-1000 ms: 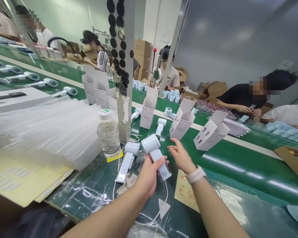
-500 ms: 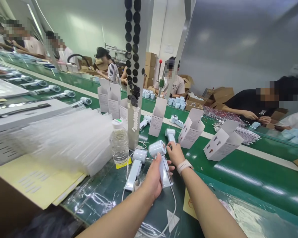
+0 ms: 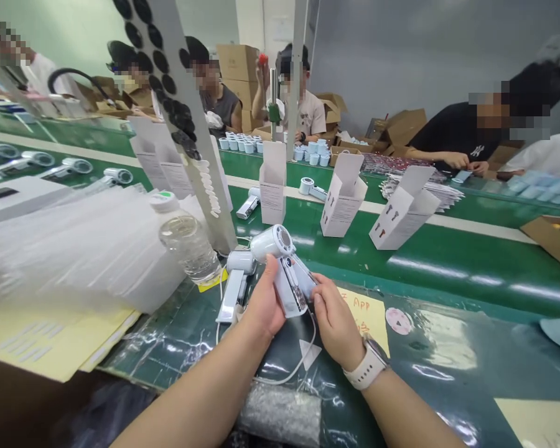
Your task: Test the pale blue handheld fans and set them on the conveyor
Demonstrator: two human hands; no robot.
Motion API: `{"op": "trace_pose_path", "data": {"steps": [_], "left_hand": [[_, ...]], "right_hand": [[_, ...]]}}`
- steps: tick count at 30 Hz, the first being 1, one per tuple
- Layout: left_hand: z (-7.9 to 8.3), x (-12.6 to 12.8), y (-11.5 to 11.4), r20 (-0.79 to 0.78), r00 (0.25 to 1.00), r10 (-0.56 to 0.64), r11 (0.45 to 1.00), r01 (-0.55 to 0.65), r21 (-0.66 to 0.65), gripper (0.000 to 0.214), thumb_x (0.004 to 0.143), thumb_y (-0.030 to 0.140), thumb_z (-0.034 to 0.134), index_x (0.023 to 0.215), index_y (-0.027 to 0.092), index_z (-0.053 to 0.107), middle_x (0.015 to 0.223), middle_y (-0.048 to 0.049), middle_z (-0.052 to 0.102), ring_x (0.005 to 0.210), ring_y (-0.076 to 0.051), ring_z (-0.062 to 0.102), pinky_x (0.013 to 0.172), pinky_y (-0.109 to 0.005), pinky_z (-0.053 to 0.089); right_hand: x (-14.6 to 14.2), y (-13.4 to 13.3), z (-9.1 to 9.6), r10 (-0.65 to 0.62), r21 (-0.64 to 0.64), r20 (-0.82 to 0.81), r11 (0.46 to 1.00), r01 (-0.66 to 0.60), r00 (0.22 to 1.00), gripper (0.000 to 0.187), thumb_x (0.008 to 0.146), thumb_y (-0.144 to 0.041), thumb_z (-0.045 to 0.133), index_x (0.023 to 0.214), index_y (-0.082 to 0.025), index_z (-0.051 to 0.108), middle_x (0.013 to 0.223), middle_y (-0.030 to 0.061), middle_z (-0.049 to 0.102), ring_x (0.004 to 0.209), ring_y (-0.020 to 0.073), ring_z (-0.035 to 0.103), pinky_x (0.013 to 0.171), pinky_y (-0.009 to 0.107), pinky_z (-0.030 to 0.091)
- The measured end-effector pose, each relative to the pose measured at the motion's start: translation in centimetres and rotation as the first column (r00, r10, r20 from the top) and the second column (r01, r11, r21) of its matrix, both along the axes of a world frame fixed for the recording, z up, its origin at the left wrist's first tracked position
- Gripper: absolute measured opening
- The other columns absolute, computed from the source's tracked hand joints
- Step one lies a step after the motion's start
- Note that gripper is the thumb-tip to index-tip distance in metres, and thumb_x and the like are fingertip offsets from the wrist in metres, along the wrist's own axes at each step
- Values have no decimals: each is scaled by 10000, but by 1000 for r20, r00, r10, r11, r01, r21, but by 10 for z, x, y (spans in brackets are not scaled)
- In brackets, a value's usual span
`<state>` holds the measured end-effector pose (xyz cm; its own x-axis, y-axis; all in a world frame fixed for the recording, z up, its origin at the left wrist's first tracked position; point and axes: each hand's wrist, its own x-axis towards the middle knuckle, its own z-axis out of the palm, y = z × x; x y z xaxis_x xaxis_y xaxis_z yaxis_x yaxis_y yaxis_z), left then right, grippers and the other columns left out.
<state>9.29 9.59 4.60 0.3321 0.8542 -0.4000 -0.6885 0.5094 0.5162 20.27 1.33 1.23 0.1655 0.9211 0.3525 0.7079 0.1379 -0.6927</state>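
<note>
My left hand (image 3: 261, 305) is wrapped round the handle of a white hand-held fan (image 3: 280, 261), its round head pointing away from me. My right hand (image 3: 336, 320) is closed on the handle of a second white fan (image 3: 305, 280), pressed against the first; its head is hidden behind the first fan. A third white fan (image 3: 236, 286) lies on the plastic-covered table just left of my left hand. A white cable (image 3: 303, 367) loops on the table below both hands. My right wrist wears a white watch.
A water bottle (image 3: 186, 242) and a heap of clear bags (image 3: 74, 249) lie left. A slanted metal post with black discs (image 3: 186, 124) rises behind. Open white boxes (image 3: 343, 199) and fans (image 3: 248, 205) sit on the green belt (image 3: 448, 261). Several people work opposite.
My right hand reached out to a fan on the belt, took it and brought it back against the fan in my left hand. The view swung left and down.
</note>
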Motion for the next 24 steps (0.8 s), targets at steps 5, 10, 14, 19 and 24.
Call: {"op": "trace_pose_path", "data": {"steps": [5,10,14,19,24], "left_hand": [[-8,-7,6,-111,977,181,930,-134,342,577,540,613,852,893,183,697,849,-19,737,851,-191,697,777,-282,549],[0,-12,7,-55,995,84,884,-49,465,575,508,695,818,797,211,708,888,-34,747,1055,-286,679,866,-358,564],[5,-16,7,-25,1000,-14,907,24,421,599,557,726,778,843,203,711,969,-70,751,1127,-326,650,847,-378,577],[8,-18,6,-23,996,-87,921,90,379,662,531,815,715,774,202,653,1013,-100,740,1105,-330,656,813,-383,588],[10,-18,3,-21,992,-127,901,124,415,674,548,867,645,689,209,597,988,-109,733,1112,-345,652,818,-410,587]], "right_hand": [[-12,9,-23,-37,-10,153,999,39,988,212,829,-98,489,1014,-189,535,1140,176,633,1128,329,582,953,553,496],[-6,17,-27,-8,-25,234,1000,14,972,233,853,-28,443,919,-200,586,1129,167,625,1138,333,533,963,552,471],[2,7,-21,22,-75,243,997,-4,970,226,920,-79,415,828,-222,564,856,93,609,835,284,576,754,470,532],[-6,5,-17,50,-116,238,993,-23,970,122,860,-130,569,964,-185,599,1053,161,613,1008,355,541,845,539,493],[-10,6,-17,79,-178,148,983,-52,986,181,879,-79,460,884,-203,592,1011,144,642,970,333,568,842,518,486]]}}
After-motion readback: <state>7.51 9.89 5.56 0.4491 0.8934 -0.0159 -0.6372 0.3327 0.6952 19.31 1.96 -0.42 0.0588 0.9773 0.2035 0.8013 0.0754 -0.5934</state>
